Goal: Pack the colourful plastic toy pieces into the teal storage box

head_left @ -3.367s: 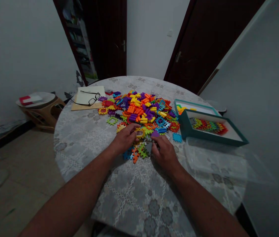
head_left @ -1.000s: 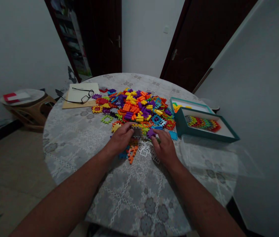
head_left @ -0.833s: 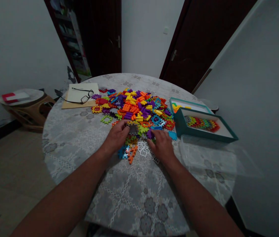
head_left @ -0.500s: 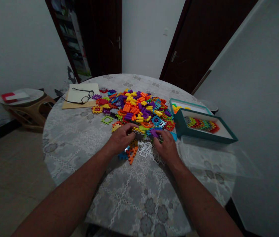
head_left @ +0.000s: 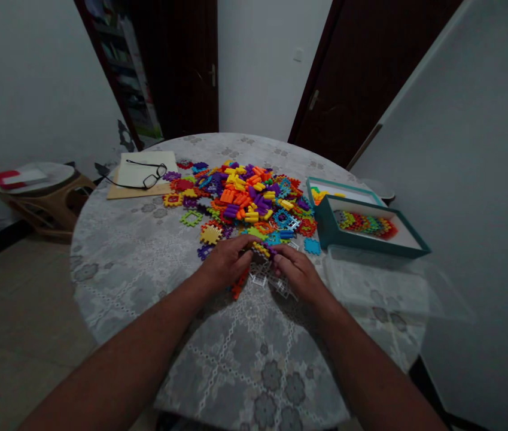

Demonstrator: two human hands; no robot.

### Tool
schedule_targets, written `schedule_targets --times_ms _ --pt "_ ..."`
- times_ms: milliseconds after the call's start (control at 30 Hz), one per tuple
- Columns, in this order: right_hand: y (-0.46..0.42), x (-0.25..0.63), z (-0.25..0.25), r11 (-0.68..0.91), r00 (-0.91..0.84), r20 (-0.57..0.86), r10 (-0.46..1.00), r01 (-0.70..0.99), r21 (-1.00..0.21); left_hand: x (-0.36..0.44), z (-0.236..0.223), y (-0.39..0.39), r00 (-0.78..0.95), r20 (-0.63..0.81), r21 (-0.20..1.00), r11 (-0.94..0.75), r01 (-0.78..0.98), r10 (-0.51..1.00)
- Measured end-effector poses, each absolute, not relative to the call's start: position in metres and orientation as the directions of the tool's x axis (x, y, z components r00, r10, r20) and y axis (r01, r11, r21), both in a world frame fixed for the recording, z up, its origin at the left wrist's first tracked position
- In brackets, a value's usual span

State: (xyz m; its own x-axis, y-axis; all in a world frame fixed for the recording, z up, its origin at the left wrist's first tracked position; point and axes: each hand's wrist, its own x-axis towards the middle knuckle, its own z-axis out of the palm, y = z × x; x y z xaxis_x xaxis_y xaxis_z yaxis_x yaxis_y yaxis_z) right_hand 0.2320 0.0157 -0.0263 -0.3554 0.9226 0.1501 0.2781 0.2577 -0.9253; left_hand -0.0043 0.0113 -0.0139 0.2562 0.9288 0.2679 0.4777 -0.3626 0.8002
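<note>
Fingers closed, my left hand (head_left: 229, 258) grips a yellow toothed building piece (head_left: 261, 249) at the near side of the colourful pile. My right hand (head_left: 296, 268) pinches a purple building piece (head_left: 271, 249) that touches the yellow one's right end; I cannot tell whether the two are joined. Under and between my hands lie white lattice pieces (head_left: 259, 279), partly hidden by my fingers. An orange triangular piece (head_left: 237, 288) lies beside my left hand, partly covered. Just beyond my fingers is the pile of toothed plates and peg-like connectors (head_left: 249, 194).
A teal box (head_left: 373, 230) with small coloured pieces stands on the right, its teal-rimmed lid (head_left: 352, 190) behind it. A clear plastic tray (head_left: 370, 281) lies nearer. Glasses (head_left: 150, 181) rest on a pad (head_left: 139, 187) at the left. The round table (head_left: 236, 359) has a patterned cloth.
My hands have drawn nearer each other and slightly toward me. The yellow and purple pieces have come together between my fingers. The view has shifted a little.
</note>
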Motion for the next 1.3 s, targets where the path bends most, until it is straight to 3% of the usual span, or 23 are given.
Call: schedule_targets --times_ms 100,233,400,633,833,1100,1300 --pt "0.018 0.240 -0.017 0.351 -0.436 0.177 0.882 0.360 -0.864 -0.002 -0.013 0.008 0.288 0.209 0.798 -0.333 0.502 0.934" --pt "0.016 0.245 -0.003 0.513 -0.535 0.243 0.809 0.440 -0.737 0.001 -0.008 0.005 0.302 0.261 0.791 -0.383 0.478 0.917" --pt "0.013 0.249 0.002 0.568 -0.530 0.305 0.791 0.451 -0.688 0.003 -0.005 0.002 0.321 0.279 0.773 -0.410 0.484 0.905" --pt "0.013 0.258 0.004 0.607 -0.599 0.244 0.763 0.533 -0.590 0.017 -0.023 -0.001 0.392 0.231 0.728 -0.425 0.538 0.891" --pt "0.011 0.254 0.002 0.616 -0.616 0.225 0.755 0.548 -0.566 0.014 -0.033 -0.002 0.404 0.303 0.593 -0.503 0.629 0.863" --pt "0.009 0.254 0.005 0.592 -0.604 0.221 0.765 0.526 -0.611 0.011 -0.031 0.001 0.477 0.270 0.630 -0.528 0.570 0.836" --pt "0.002 0.243 0.010 0.524 -0.558 0.153 0.815 0.600 -0.605 0.010 -0.030 0.002 0.465 0.246 0.647 -0.501 0.574 0.850"
